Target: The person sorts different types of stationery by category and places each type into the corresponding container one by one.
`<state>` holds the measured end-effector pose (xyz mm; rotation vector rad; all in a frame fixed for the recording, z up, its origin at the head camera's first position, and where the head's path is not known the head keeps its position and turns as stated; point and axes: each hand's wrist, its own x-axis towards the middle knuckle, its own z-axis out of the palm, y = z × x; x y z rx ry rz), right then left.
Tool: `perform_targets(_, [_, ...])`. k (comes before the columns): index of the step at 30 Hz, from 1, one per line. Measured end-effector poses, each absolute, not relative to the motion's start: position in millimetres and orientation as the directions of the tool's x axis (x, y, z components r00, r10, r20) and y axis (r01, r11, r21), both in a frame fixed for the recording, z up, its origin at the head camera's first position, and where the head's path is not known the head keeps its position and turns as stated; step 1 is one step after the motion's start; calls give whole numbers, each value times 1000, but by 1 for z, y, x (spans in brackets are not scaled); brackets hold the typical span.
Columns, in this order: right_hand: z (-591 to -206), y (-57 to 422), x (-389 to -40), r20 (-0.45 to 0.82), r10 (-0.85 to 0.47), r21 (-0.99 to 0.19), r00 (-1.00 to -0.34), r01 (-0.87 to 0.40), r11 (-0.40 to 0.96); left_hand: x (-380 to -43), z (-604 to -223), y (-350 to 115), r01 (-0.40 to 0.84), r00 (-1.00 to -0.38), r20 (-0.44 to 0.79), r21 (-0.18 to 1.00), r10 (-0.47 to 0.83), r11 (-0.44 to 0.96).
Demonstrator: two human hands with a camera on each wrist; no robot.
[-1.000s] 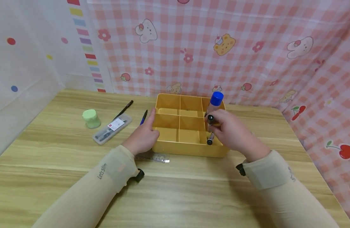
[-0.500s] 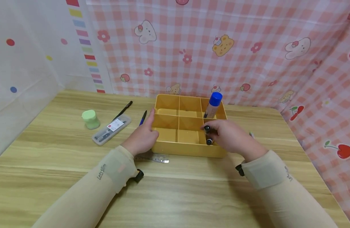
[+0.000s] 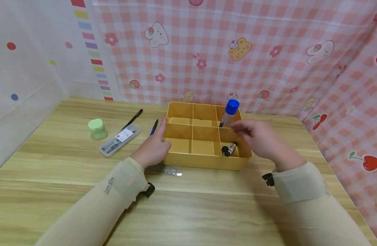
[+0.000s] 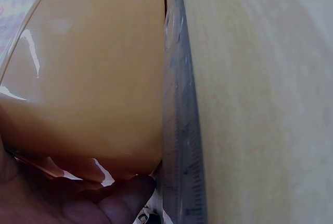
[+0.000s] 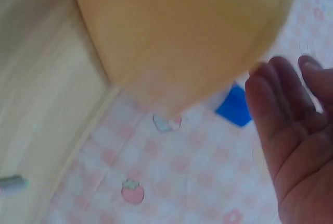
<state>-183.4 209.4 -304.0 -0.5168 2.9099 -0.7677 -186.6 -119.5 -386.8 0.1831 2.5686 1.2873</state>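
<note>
A yellow divided storage box (image 3: 204,162) stands on the table. My left hand (image 3: 153,147) grips its left wall, with the index finger lying along the rim and the thumb over the edge. Beyond the box's right rim, my right hand (image 3: 263,139) hovers with loosely bent fingers and holds nothing. Short black-capped tubes (image 3: 232,149) lie in the front right compartment, one seen mostly by its end. Behind them, a blue-capped cylinder (image 3: 228,114) leans in the back right compartment. A clear ruler (image 4: 182,104) lies by the box's front wall, partly hidden by my left hand in the head view.
Left of the box lie a blue and black pen (image 3: 154,126), a clear case (image 3: 120,140) with drawing tools, and a black pen (image 3: 134,117). A green-lidded small container (image 3: 97,128) stands farther left. In the right wrist view, a small greenish item (image 5: 11,183) lies on the table.
My right hand has let go of a black-capped tube, which now lies in the front right compartment beside another. The hand has lifted away to the right. My left hand has not moved.
</note>
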Motion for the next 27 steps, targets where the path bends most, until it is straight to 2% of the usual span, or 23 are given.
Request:
perform_targets(4, [-298, 224, -190, 12, -246, -452, -969, -225, 863, -187, -387, -119, 16, -960, -155, 802, 233, 598])
perform_targets(8, [-298, 240, -199, -47, -183, -368, -982, -153, 917, -187, -387, -120, 15, -961, -154, 802, 231, 598])
perform_targets(13, [-308, 262, -214, -202, -122, -212, -972, -78, 974, -187, -388, -122, 6, -961, -161, 800, 224, 600])
perform_targets(19, [-328, 290, -224, -397, -67, -29, -915, -60, 998, -186, -389, -123, 6, -959, -165, 800, 229, 601])
perform_targets(23, [-340, 302, -225, -476, -54, -14, -878, -54, 998, -186, -390, -122, 11, -958, -165, 799, 236, 601])
perform_targets(27, [-347, 305, -224, -466, -78, -44, -881, -66, 997, -186, -389, -122, 12, -958, -163, 800, 237, 600])
